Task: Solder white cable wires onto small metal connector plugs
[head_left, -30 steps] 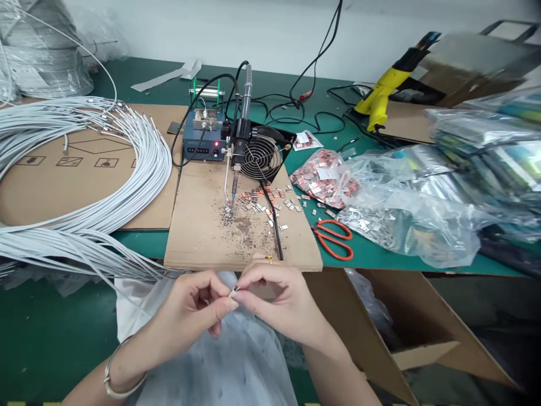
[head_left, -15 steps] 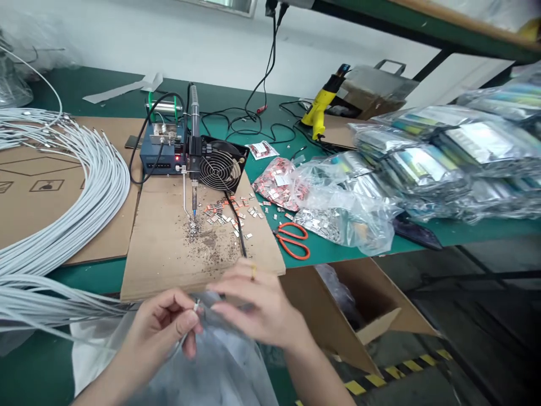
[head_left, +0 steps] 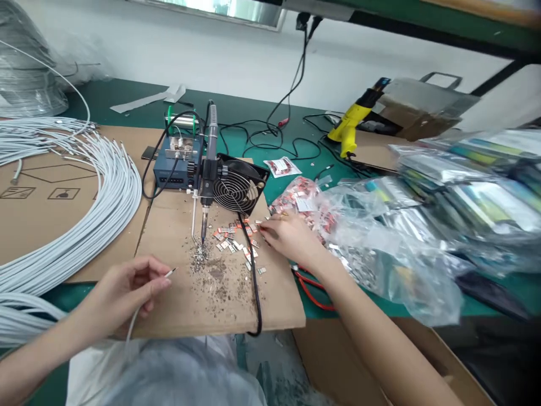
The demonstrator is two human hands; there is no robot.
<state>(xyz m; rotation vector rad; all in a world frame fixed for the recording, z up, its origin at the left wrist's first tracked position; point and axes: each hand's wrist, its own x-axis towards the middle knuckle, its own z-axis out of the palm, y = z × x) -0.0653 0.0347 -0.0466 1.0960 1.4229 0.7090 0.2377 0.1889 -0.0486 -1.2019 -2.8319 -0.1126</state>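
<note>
My left hand [head_left: 141, 287] pinches a thin white cable [head_left: 132, 327] near its stripped, dark tip, above the front left of the cardboard sheet [head_left: 169, 304]. My right hand [head_left: 287, 234] reaches to the right edge of the scattered small orange and silver parts [head_left: 231, 245]; its fingertips are together, and whatever lies between them is too small to make out. Between the hands, a soldering iron [head_left: 205, 208] is held upright in a stand, tip down over bits of solder. Behind it sit a blue soldering station [head_left: 173, 169] and a black fan [head_left: 239, 189].
Coiled white cables [head_left: 122, 208] lie at the left. Plastic bags of small parts [head_left: 300, 197], red-handled scissors [head_left: 313, 290] partly under my right forearm, a yellow heat gun [head_left: 350, 124] and silvery packets [head_left: 473, 186] are at the right. A black cord [head_left: 256, 293] crosses the cardboard.
My hands have moved apart. The right one has gone forward and right to the small parts, while the left has shifted left with the cable. The view has shifted too.
</note>
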